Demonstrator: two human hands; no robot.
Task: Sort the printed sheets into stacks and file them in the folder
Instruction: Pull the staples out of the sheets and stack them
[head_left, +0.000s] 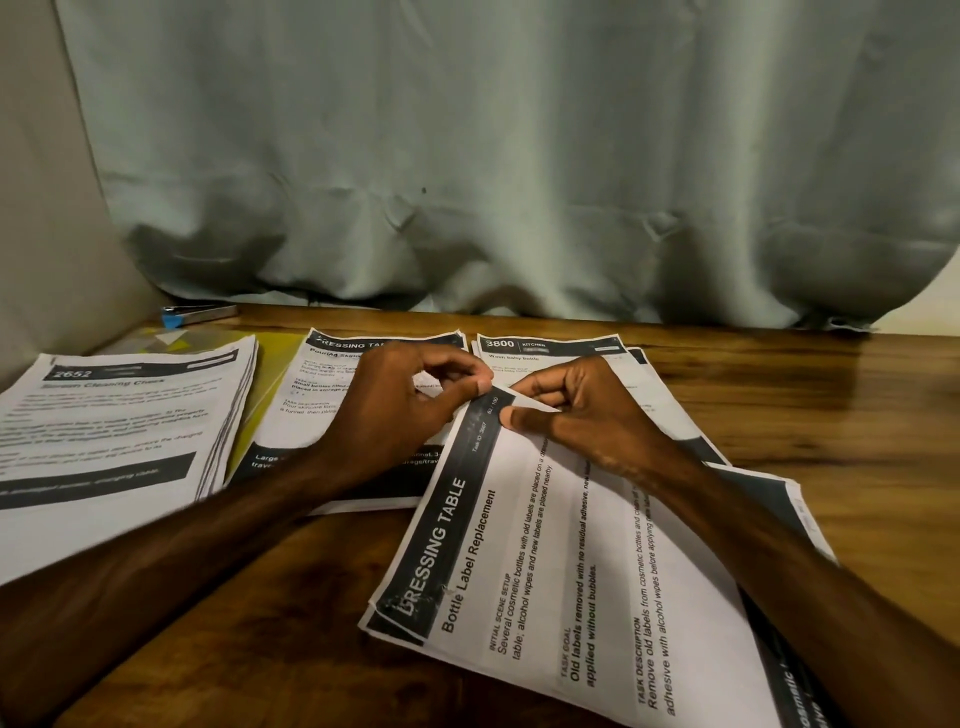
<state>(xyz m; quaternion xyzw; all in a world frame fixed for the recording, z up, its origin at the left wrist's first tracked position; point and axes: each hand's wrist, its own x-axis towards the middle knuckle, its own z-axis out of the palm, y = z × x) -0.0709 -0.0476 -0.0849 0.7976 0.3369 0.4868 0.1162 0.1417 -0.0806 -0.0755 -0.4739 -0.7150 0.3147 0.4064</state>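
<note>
**A:** What's laid out?

**B:** A grey curtain hangs behind a wooden counter. At the counter's far left lies the thickest stack, headed 2652. A yellow folder shows between it and the next stack, lying flat and partly covered by both. That next one is the Dressing Table stack, and right of it is the Kitchen stack.

**A:** And the sheet being sorted?

**B:** The top sheet lies turned sideways on the near pile, right of centre. It reads Dressing Table, Bottle Label Replacement. The left hand pinches its far corner between thumb and forefinger. The right hand pinches the edge just beside that, thumb on top and fingers curled.

**A:** So the step is?

**B:** Probably freeing that sheet from the one beneath. I cannot tell whether a staple joins them.

**A:** How to do it well?

**B:** Work the corner until only one sheet lifts, and keep the right hand holding the pile down. Draw the sheet off low and slowly so it doesn't tear. Then lay it square on the Dressing Table stack, heading matching heading.
</note>
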